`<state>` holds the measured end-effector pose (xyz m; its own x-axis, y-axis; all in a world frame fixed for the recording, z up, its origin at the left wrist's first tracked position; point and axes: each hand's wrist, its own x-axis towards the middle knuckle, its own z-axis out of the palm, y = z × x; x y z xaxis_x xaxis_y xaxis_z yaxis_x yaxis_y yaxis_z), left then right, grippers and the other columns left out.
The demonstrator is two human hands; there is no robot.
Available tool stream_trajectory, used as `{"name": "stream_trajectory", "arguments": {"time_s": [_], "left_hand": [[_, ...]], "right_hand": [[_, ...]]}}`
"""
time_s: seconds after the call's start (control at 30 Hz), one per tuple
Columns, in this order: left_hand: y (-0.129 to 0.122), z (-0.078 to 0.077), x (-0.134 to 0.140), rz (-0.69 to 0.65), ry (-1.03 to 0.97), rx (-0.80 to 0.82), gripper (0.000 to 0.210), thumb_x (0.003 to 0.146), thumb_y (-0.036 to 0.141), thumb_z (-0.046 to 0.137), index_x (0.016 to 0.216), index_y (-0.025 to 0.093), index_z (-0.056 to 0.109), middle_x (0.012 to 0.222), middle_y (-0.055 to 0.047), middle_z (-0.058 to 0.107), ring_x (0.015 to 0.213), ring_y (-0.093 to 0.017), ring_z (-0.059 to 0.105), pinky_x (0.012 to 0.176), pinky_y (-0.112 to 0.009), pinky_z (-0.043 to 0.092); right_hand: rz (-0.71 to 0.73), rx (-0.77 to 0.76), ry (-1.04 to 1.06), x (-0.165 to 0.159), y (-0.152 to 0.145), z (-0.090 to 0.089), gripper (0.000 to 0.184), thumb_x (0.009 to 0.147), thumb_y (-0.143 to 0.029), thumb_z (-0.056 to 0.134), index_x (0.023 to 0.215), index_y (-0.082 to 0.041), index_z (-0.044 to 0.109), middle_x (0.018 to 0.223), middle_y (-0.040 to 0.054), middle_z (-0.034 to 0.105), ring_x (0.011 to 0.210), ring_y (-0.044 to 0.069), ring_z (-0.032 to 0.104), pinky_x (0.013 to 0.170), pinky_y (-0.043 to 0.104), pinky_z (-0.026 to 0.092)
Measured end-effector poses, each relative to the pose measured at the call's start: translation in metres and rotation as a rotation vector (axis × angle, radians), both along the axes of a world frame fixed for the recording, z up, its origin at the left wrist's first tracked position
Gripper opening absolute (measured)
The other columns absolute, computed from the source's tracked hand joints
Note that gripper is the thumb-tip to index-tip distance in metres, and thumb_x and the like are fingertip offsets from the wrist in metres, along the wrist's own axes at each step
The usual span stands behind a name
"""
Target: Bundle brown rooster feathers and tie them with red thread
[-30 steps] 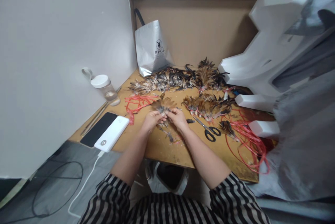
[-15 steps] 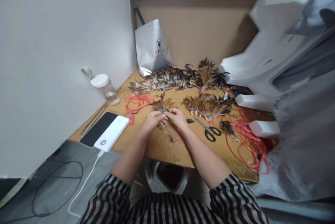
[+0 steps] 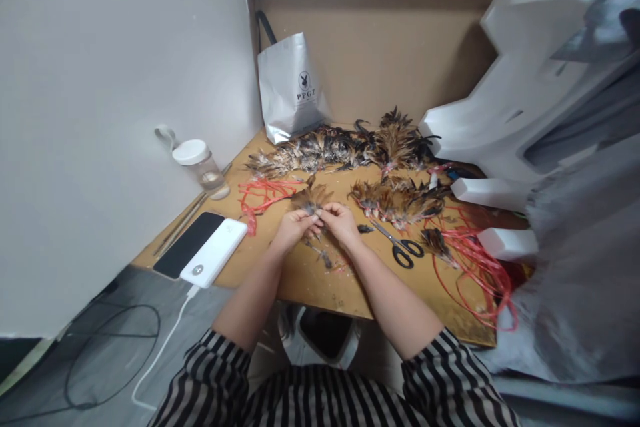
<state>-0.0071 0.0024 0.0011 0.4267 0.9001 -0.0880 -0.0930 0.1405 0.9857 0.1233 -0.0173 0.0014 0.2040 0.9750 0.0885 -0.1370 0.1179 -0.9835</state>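
Brown feathers [image 3: 311, 198] fan out in a small bunch above the fingertips of both hands. My left hand [image 3: 294, 230] pinches the base of the bunch from the left. From the right, my right hand [image 3: 340, 223] is closed at the same spot, thumb and forefinger together. The fingers hide the quill ends. Below the hands, loose dark feather scraps [image 3: 326, 259] lie on the wooden table [image 3: 300, 284]. Black-handled scissors [image 3: 401, 244] rest open to the right of my right hand. A row of tied feather bunches [image 3: 397, 204] lies beyond them.
Red plastic strips lie left [image 3: 263, 195] and right [image 3: 480, 267]. A long feather heap [image 3: 330, 150] runs along the back by a silver bag [image 3: 290, 87]. At left stand a jar [image 3: 207, 174], a phone [image 3: 187, 247] and a power bank [image 3: 215, 252]. White foam pieces [image 3: 507, 244] jut in from the right.
Both hands keep their pinch on the feather bunch, with the right fingers shifted very slightly. The camera view has moved a little; the other things stay in place.
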Motion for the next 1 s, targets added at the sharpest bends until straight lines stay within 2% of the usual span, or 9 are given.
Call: {"name": "stream_trajectory", "arguments": {"time_s": [0.13,0.23,0.33,0.43,0.57,0.87,1.0], "left_hand": [[0.002,-0.003,-0.001,0.049,-0.082,-0.024,0.026,0.062,0.033,0.069,0.072,0.01,0.063,0.056,-0.004,0.063,0.048,-0.009,0.056,0.047,-0.018,0.041],[0.003,-0.003,-0.003,0.068,-0.175,-0.076,0.026,0.06,0.03,0.071,0.073,0.009,0.063,0.06,-0.005,0.065,0.05,-0.009,0.057,0.048,-0.017,0.042],[0.004,-0.003,-0.005,0.055,-0.246,-0.142,0.024,0.061,0.027,0.071,0.077,0.009,0.065,0.073,-0.007,0.067,0.055,-0.008,0.058,0.053,-0.017,0.045],[0.005,-0.005,-0.007,0.015,-0.305,-0.184,0.023,0.064,0.024,0.069,0.081,0.009,0.066,0.081,-0.01,0.068,0.066,-0.012,0.062,0.058,-0.019,0.047],[0.006,-0.01,-0.007,-0.004,-0.342,-0.211,0.02,0.066,0.021,0.068,0.081,0.009,0.066,0.081,-0.01,0.068,0.071,-0.013,0.062,0.064,-0.021,0.048],[0.003,-0.009,-0.005,-0.037,-0.312,-0.196,0.021,0.063,0.024,0.071,0.077,0.009,0.065,0.078,-0.009,0.067,0.07,-0.014,0.063,0.066,-0.024,0.048],[0.002,-0.006,-0.004,0.053,-0.275,-0.097,0.024,0.062,0.028,0.071,0.076,0.01,0.066,0.081,-0.009,0.068,0.072,-0.015,0.063,0.067,-0.024,0.048]], "right_hand": [[0.026,0.057,-0.129,-0.001,-0.002,0.0,0.024,0.062,-0.036,0.065,0.073,-0.016,0.058,0.06,-0.0018,0.054,0.051,0.009,0.044,0.05,0.022,0.036],[0.019,0.145,-0.36,0.0,-0.006,0.003,0.023,0.067,-0.034,0.061,0.082,-0.017,0.06,0.067,-0.0001,0.055,0.054,0.01,0.044,0.052,0.022,0.038],[-0.01,0.274,-0.615,0.002,-0.013,0.01,0.022,0.07,-0.03,0.058,0.089,-0.018,0.06,0.078,0.0021,0.056,0.058,0.01,0.046,0.058,0.023,0.04],[-0.001,0.378,-0.84,0.003,-0.019,0.017,0.024,0.073,-0.024,0.055,0.096,-0.019,0.058,0.089,0.0049,0.056,0.071,0.014,0.051,0.068,0.026,0.041],[-0.011,0.412,-1.037,0.004,-0.023,0.02,0.023,0.077,-0.023,0.051,0.1,-0.02,0.056,0.09,0.0063,0.056,0.082,0.017,0.051,0.073,0.026,0.04],[-0.082,0.413,-1.096,0.003,-0.023,0.017,0.019,0.083,-0.03,0.045,0.093,-0.019,0.058,0.083,0.0054,0.057,0.08,0.016,0.052,0.072,0.024,0.038],[-0.108,0.421,-1.027,0.004,-0.024,0.017,0.019,0.082,-0.031,0.047,0.093,-0.019,0.058,0.085,0.0061,0.058,0.079,0.016,0.052,0.072,0.025,0.038]]}}
